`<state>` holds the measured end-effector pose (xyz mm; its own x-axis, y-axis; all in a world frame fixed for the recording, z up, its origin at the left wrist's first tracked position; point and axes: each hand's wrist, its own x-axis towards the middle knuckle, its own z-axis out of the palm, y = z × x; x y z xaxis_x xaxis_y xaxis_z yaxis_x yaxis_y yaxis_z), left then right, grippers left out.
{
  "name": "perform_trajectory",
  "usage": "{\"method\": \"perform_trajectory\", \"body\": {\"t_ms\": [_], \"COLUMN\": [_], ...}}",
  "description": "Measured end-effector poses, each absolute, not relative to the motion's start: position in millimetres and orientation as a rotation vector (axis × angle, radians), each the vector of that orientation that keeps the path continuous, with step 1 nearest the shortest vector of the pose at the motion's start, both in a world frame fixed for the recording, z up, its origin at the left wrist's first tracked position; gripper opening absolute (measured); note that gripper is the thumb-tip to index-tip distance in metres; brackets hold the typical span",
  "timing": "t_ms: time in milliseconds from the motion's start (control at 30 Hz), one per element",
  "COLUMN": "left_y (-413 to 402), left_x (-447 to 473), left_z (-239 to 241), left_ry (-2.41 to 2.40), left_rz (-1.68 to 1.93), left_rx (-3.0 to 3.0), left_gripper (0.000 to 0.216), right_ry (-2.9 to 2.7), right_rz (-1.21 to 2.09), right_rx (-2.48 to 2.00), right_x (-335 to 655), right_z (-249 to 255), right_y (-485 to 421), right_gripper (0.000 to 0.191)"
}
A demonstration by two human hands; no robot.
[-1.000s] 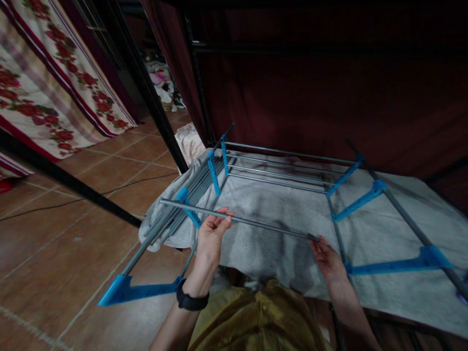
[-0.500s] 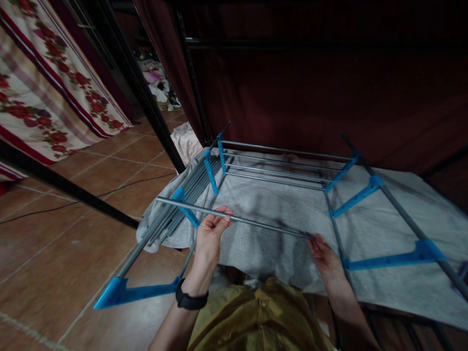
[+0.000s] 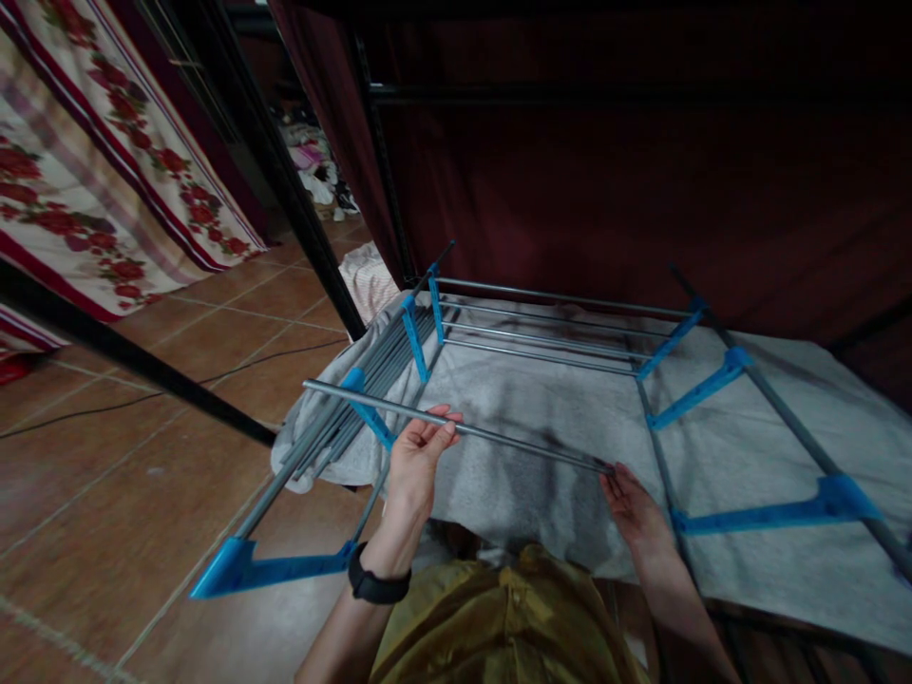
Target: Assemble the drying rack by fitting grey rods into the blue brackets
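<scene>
A thin grey metal rod slants across in front of me, its left end jutting past a blue bracket. My left hand pinches it near the middle between thumb and fingers. At its right end, the fingertips of my right hand close around the tip. The rod is held above a partly assembled rack with grey side poles and blue plastic brackets, such as the front left bracket and the front right bracket. Several crossbars span the rack's far end.
Grey cloth covers the bed beneath the rack. A bundle of loose rods lies on its left side. Black bed posts rise at left. A dark cable crosses the tiled floor, and a floral curtain hangs beyond.
The view has shifted slightly, so everything appears a little farther right and lower. Both hands keep their hold on the rod, with little movement relative to the rack.
</scene>
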<state>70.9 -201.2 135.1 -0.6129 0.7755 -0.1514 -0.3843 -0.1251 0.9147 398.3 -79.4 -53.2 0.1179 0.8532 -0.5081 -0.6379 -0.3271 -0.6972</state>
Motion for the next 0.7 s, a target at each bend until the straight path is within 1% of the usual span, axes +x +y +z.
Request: {"method": "perform_trajectory", "body": {"t_ms": [167, 433, 567, 633, 700], "left_y": [-200.9, -200.5, -200.0, -199.8, -199.6], "left_x": [71.5, 72.3, 73.1, 73.0, 72.9], "left_z": [134.7, 131.2, 132.1, 132.1, 131.4], "left_ry": [1.343, 1.351, 1.352, 1.352, 1.352], "left_rz": [1.840, 1.821, 1.831, 1.838, 1.843], "left_rx": [0.482, 0.499, 0.496, 0.497, 0.501], "left_gripper": [0.038, 0.042, 0.042, 0.042, 0.042], "right_ry": [-0.303, -0.434, -0.579, -0.646, -0.692], "right_rz": [1.557, 1.549, 1.538, 1.560, 1.611], "right_rx": [-1.165, -1.273, -1.388, -1.413, -1.394], "right_x": [394.0, 388.2, 381.8, 379.0, 376.7], "right_z": [-56.1, -49.7, -42.3, -37.9, -33.3], "right_y": [-83.3, -92.0, -99.8, -103.4, -106.7], "right_gripper": [0.018, 0.024, 0.021, 0.025, 0.034]}}
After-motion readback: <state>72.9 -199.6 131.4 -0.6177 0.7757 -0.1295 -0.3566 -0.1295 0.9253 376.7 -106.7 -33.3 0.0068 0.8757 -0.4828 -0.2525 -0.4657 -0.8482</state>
